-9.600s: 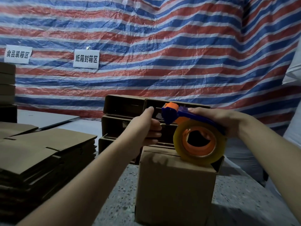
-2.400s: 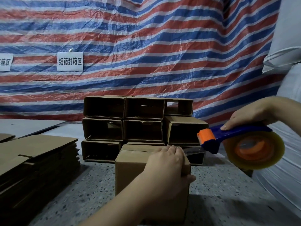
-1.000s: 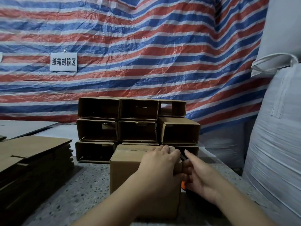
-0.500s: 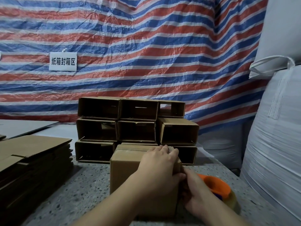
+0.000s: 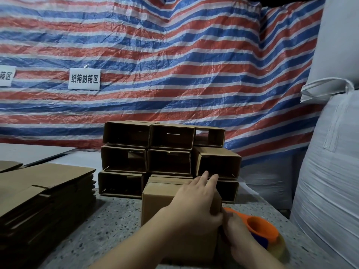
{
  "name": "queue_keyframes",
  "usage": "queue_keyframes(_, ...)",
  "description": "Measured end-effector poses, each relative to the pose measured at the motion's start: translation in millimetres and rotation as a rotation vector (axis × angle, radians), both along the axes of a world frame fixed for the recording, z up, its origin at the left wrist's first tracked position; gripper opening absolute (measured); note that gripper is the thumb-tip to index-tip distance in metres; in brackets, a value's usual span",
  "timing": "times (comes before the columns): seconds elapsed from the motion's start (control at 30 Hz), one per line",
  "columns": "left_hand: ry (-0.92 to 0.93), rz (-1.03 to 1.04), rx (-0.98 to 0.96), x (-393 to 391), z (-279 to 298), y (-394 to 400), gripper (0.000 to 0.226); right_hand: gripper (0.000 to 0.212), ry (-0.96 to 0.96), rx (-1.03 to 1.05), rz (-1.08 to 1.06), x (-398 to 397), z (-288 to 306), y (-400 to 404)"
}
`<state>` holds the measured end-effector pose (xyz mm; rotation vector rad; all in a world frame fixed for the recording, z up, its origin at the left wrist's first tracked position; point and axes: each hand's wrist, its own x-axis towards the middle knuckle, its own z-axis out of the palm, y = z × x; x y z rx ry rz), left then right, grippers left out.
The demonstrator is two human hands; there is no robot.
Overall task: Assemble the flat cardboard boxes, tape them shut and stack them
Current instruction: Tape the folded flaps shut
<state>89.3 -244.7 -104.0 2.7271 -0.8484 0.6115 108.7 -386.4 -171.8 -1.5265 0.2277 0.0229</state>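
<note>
A closed cardboard box (image 5: 163, 199) stands upright on the speckled grey surface (image 5: 116, 220), near the camera and a little right of the middle. The left hand (image 5: 196, 202) lies over its top right corner, fingers straight and stretched toward the far side, thumb down over the near face, so its grip is flat and pressing rather than curled. The right hand (image 5: 233, 230) sits low against the box's right side, just below the left thumb; its fingers are tucked behind the box and the other hand, so I cannot tell whether its grip has hold of anything.

Just to the right of that hand, a tape dispenser (image 5: 260, 230) with an orange core and blue body lies on the surface, with its clear roll of tape underneath, touching or nearly touching the back of the right hand.

Directly beyond the box, a stack of open boxes (image 5: 169, 150) lies on their sides in three rows, mouths facing the camera; the bottom row is partly hidden by the closed box. To the left, near the edge, sits a thick pile of flat cardboard (image 5: 42, 193), well apart from the box.

A striped red, white and blue tarp (image 5: 174, 65) hangs along the far side, with a white paper sign (image 5: 84, 79) on it. Large white sacks (image 5: 330, 171) stand at the right.
</note>
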Motion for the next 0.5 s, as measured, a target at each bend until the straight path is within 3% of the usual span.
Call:
queue_keyframes(0.2,-0.162,-0.114,-0.44,-16,11,28,0.067,0.049,-0.276,-0.263,-0.072,-3,-1,-10)
queue_keyframes(0.33,-0.287,0.036,-0.771,-25,-5,70,0.068,0.051,-0.416,-0.334,0.037,-12,-4,-13)
queue_keyframes(0.4,-0.217,0.112,-0.879,-26,-26,90,0.073,0.06,-0.453,-0.322,0.116,-16,-9,-14)
queue_keyframes(0.5,0.048,0.184,-0.949,-28,-61,109,0.073,0.067,-0.471,-0.283,0.243,-16,-19,-14)
